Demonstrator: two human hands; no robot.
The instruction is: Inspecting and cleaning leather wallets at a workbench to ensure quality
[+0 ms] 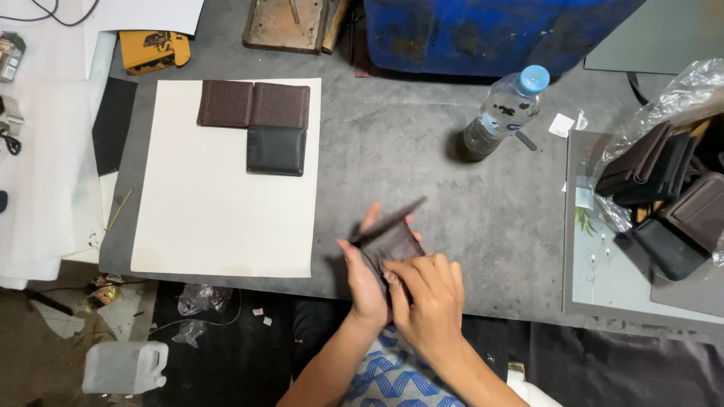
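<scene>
Above the near edge of the grey table [422,166], the left hand [367,280] cradles a dark brown wallet [391,243] from beneath, fingers curled round its back so it stays propped open, one flap tilted upward. The right hand [428,298] lies over the lower part, fingertips bent and pressed into the inner fold, probably to reach the pockets. To the left, three finished wallets [256,124] lie edge to edge on a cream sheet [219,218], kept clean off the table. A water bottle [504,113] stands well apart, and more wallets sit heaped in a plastic bag [664,188] at the right
</scene>
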